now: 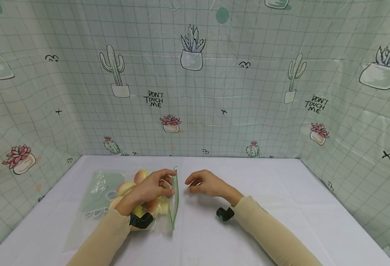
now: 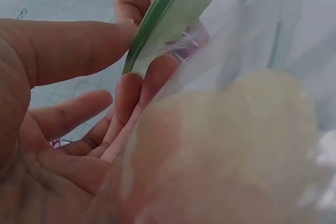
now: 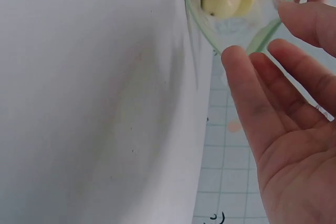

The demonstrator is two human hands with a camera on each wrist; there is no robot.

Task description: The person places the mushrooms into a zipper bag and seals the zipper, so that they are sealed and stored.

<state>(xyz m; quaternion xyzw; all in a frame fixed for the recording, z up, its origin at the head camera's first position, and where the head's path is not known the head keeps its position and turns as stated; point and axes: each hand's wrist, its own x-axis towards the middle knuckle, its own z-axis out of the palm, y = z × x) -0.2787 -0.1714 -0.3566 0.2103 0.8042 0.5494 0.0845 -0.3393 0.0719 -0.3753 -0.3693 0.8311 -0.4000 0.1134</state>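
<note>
A clear zip bag with a green rim lies on the table, its mouth facing right. Inside are several yellow-and-red fruits, blurred by the plastic; their exact kind is hard to tell. My left hand reaches over the bag and pinches the green rim between thumb and fingertips. Across a small gap to the right, my right hand hovers with loosely bent fingers and holds nothing. In the right wrist view the bag's mouth gapes, with yellow fruits visible within.
A white cloth covers the table. Behind it and at both sides hangs a checked curtain printed with potted cacti. Black wrist cameras sit under the left sleeve and the right sleeve.
</note>
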